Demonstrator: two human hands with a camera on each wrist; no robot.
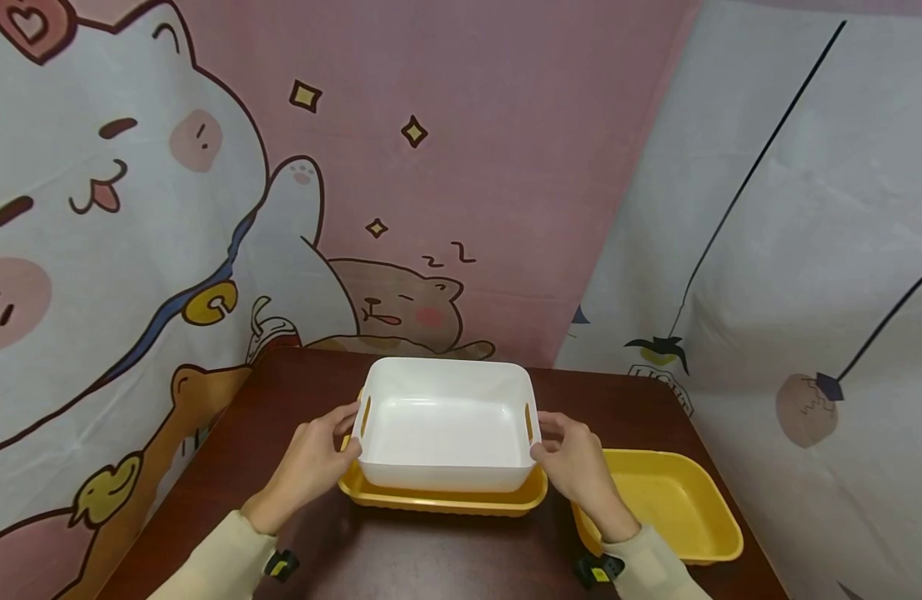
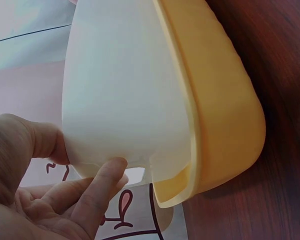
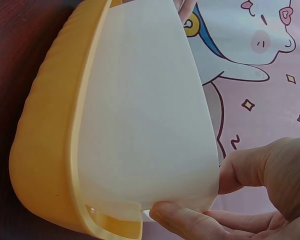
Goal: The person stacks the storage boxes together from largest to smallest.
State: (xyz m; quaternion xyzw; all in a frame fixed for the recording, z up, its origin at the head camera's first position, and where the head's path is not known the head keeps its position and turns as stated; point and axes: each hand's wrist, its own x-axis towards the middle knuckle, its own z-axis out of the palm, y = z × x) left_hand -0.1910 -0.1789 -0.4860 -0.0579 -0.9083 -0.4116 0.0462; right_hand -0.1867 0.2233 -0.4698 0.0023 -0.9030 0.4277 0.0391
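Note:
A white plastic bin (image 1: 446, 425) with slotted handles sits partly inside a yellow plastic tray (image 1: 446, 502) on the table. Its left end is gripped by my left hand (image 1: 308, 457), thumb at the rim and fingers by the handle slot. At the opposite end my right hand (image 1: 577, 462) grips the bin the same way. Both wrist views show the white wall (image 2: 120, 85) rising above the yellow rim (image 3: 76, 150). How far down the bin reaches inside the tray is hidden.
A second yellow tray (image 1: 667, 500) lies at the right side of the table, partly behind my right forearm. The dark reddish-brown table (image 1: 431, 558) ends at a cartoon-printed cloth (image 1: 506, 208) behind and at both sides.

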